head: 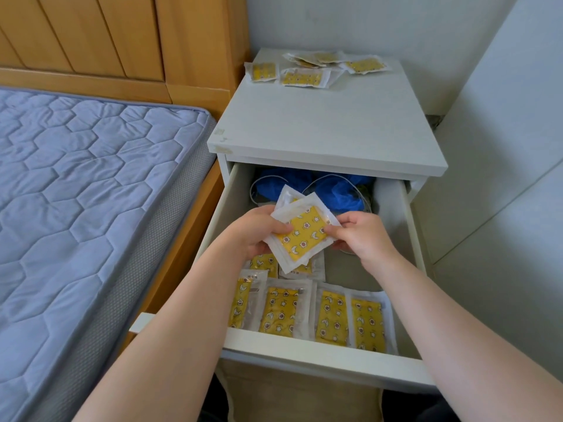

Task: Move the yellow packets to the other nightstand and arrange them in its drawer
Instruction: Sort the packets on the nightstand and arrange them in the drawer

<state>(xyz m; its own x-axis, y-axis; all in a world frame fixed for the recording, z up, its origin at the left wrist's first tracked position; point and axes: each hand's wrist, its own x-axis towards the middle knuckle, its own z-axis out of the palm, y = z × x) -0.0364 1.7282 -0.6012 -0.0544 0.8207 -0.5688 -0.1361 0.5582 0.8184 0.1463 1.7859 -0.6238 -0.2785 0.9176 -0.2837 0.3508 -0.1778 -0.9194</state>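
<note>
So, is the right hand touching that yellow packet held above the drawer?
Touching. Head view: the right hand pinches the yellow packet at its edge, no gap.

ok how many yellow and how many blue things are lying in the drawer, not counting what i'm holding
yellow packets: 6 (4 in the front row, 2 behind, partly under the held stack)
blue crumpled covers: 2
total: 8

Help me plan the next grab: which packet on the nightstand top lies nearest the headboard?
The leftmost packet, at the left corner of the nightstand top, beside the headboard; the other packets lie farther right.
</note>
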